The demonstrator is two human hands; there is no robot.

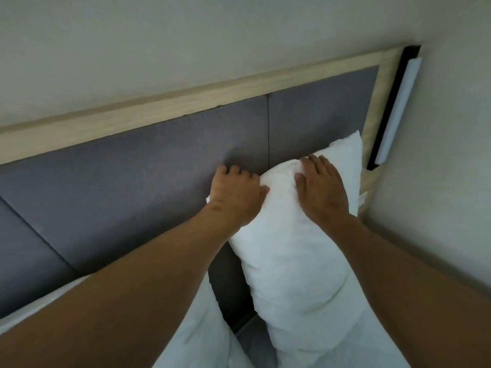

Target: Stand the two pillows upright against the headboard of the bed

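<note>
Against the grey headboard (148,166), near its right end, a white pillow (297,261) is stood upright. Its top-left corner is gripped by the left hand (236,192), fingers curled shut on fabric; right hand (321,189) is laid flat on top, fingers spread apart.

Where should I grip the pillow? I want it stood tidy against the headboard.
Grip the pillow at its top corners, from the front, as the left hand and right hand do: it stands tall and soft against the headboard.
</note>
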